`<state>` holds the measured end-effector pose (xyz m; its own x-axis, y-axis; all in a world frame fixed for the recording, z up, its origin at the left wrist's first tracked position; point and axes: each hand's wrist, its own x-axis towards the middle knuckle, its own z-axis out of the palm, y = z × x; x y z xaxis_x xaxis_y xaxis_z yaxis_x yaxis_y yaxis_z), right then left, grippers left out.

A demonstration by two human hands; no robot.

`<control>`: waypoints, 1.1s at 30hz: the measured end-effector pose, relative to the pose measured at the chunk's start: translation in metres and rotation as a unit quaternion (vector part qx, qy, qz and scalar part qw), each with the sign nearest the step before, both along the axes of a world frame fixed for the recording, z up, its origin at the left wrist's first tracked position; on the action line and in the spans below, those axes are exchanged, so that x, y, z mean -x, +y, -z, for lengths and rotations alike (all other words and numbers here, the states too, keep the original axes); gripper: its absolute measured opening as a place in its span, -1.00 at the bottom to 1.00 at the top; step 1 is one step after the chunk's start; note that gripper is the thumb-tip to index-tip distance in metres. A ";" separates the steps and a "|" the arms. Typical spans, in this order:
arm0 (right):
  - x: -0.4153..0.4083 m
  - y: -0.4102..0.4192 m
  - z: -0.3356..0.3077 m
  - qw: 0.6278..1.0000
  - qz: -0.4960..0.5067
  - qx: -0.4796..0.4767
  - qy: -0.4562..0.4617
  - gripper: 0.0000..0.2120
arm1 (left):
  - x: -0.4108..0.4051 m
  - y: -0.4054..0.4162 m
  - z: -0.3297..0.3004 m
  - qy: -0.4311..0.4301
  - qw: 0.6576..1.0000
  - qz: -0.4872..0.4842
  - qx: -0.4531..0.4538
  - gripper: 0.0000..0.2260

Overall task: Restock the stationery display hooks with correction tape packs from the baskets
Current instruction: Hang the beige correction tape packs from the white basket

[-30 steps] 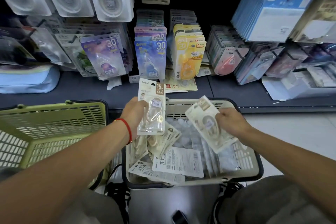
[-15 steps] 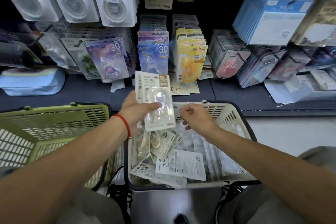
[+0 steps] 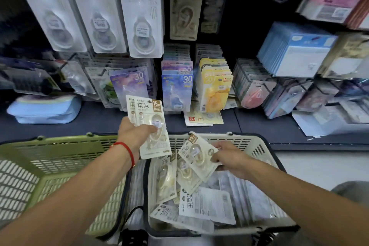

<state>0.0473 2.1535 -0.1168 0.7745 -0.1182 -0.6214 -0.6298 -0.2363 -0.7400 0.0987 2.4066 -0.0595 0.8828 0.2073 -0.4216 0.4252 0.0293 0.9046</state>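
Observation:
My left hand [image 3: 134,136] grips a small stack of cream correction tape packs [image 3: 148,124], held upright above the gap between the two baskets. My right hand [image 3: 229,159] pinches another cream pack [image 3: 196,155] by its edge, just over the beige basket [image 3: 257,146]. More cream packs and white packs lie loose inside that basket. On the display wall above, a matching cream 15M pack [image 3: 184,11] hangs on a hook, with two bare hooks [image 3: 278,0] to its right.
A green basket [image 3: 50,158] stands at the left, touching the beige one. Purple, blue and yellow tape packs [image 3: 176,90] hang in rows over the dark shelf [image 3: 95,118]. A light blue pouch [image 3: 45,109] lies at the shelf's left; blue card packs hang right.
My right hand dipped into the beige basket and came up pinching a new cream pack. My left hand kept its stack and rose a little. The camera tilted up toward the hooks.

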 end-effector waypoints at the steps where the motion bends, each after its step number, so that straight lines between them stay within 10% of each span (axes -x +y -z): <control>1: 0.003 -0.008 -0.013 1.000 0.010 -0.015 -0.013 -0.63 | 0.000 -0.001 -0.002 -0.004 1.000 0.003 0.000 -0.53; 12: 0.012 -0.010 -0.079 0.966 0.065 -0.122 -0.217 -0.61 | 0.015 -0.055 -0.036 -0.111 0.976 0.120 0.145 -0.56; 24: -0.074 0.027 -0.170 0.876 0.077 0.023 -0.476 -0.83 | -0.049 -0.030 -0.119 -0.339 0.941 -0.020 0.012 -0.54; 33: -0.122 0.052 -0.195 0.858 0.148 0.038 -0.490 -0.76 | -0.065 0.006 -0.118 -0.376 0.921 -0.102 -0.025 -0.49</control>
